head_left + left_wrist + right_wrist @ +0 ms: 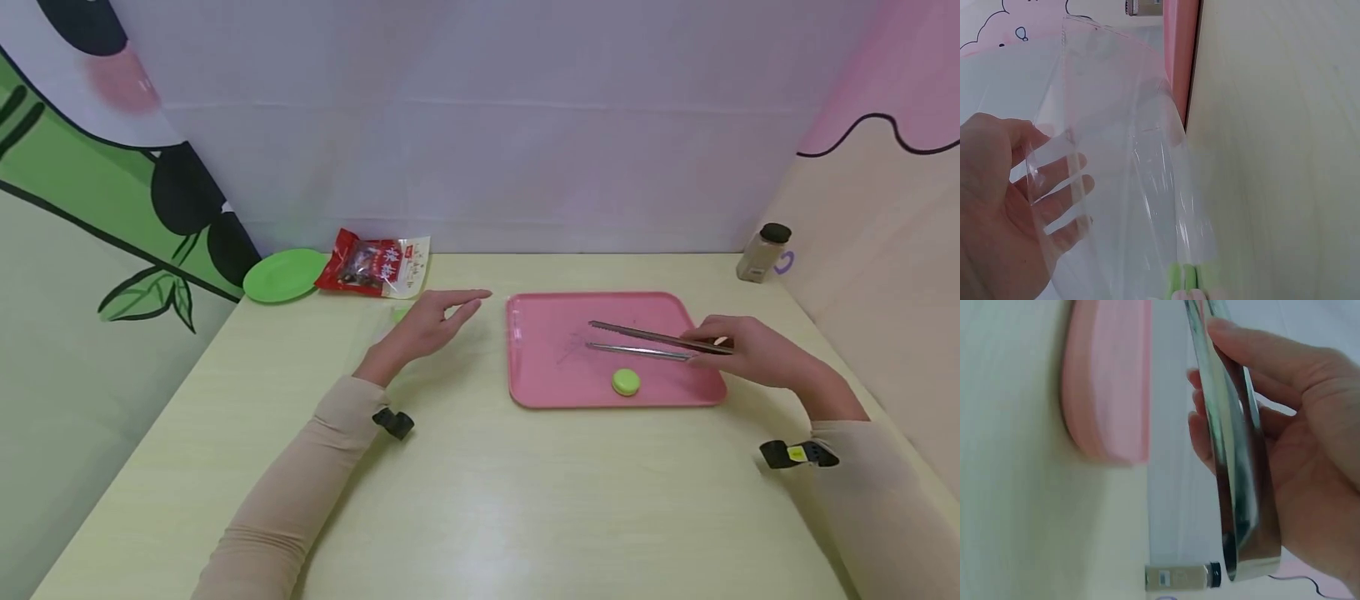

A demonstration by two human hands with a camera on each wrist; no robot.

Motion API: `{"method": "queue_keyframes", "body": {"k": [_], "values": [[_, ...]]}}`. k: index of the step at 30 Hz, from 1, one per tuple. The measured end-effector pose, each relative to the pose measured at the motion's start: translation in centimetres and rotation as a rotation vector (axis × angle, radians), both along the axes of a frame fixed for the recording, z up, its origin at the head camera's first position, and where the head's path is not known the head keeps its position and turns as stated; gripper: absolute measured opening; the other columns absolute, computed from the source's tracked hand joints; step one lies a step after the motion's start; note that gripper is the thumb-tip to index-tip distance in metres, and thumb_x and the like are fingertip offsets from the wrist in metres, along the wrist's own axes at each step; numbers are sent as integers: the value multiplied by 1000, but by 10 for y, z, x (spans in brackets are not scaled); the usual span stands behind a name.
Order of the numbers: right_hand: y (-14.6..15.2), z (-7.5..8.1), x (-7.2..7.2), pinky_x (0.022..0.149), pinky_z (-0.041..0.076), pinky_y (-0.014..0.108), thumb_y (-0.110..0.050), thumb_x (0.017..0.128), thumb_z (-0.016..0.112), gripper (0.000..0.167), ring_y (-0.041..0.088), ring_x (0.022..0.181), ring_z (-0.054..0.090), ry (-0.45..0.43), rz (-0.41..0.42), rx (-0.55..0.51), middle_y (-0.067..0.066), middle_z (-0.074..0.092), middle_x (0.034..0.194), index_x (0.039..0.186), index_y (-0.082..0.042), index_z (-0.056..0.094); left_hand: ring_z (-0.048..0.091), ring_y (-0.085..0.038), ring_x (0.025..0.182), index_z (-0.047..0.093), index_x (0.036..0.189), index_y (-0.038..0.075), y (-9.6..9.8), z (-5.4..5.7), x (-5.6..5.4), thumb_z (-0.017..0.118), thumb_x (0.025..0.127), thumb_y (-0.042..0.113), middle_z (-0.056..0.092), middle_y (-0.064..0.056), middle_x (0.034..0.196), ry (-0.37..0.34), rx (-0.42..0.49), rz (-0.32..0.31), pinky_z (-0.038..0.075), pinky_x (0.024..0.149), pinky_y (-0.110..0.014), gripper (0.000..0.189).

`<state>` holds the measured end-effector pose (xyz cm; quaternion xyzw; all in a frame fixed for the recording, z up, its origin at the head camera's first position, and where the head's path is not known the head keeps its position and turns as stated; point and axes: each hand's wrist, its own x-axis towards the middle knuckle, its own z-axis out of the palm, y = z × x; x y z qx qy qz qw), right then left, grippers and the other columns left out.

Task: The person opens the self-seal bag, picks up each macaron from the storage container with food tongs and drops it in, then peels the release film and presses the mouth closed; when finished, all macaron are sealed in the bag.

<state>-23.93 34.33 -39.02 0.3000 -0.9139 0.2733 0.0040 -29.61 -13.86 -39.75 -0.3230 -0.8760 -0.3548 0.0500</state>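
My right hand [738, 346] grips metal tongs [637, 351] near their bend, thumb on one arm and fingers on the other. The tongs' arms are spread, their tips pointing left over the pink tray [517, 392]. A green macaron [626, 382] lies on the tray near its front edge, below the tongs in the head view. Left of the tray, my left hand [423, 327] reaches rightward with extended fingers. In the left wrist view a clear plastic bag [1129, 144] overlaps these spread fingers. Green and pink macarons [1185, 278] show at its lower end.
Behind the left hand lie a red and white snack packet [378, 267] and a green plate [281, 277]. A small black-capped jar [763, 252] stands at the back right. Curtains border the table at the back and both sides.
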Motion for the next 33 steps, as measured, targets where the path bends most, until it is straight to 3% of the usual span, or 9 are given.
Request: {"method": "queue_keyframes", "body": {"k": [5,12,16,27,33], "values": [[22,6,5,69,49,21,-9,84,81,28,9,80,57,-29,45,-13,-7,67,93,112,-9,76,55,-19,129,61,139,13,-1,1,1,51,106,23,61,-3,138,-6,4,8,43,108,-41,36],[47,-1,6,70,53,23,-10,84,81,29,15,87,65,-211,100,-31,7,70,101,112,-5,74,55,-19,129,61,140,14,0,2,2,51,106,25,61,-3,138,-11,-3,8,43,108,-41,36],[53,-8,2,71,54,23,-11,84,82,31,17,88,65,-270,116,-29,8,70,104,113,-5,74,55,-20,130,61,140,11,0,3,4,51,106,27,61,-4,138,-20,-3,7,43,108,-42,38],[58,-17,-4,65,48,23,-9,81,83,26,12,81,57,-200,127,-52,5,71,96,107,-9,77,55,-20,129,61,140,14,0,4,4,52,106,23,61,-3,138,-16,2,18,44,108,-42,36],[53,-12,-3,60,44,23,-9,81,83,25,11,76,54,-141,87,-77,1,69,89,106,-9,78,54,-20,130,60,141,14,-1,3,3,51,106,26,60,-3,139,-16,-4,14,43,108,-43,37]]}}
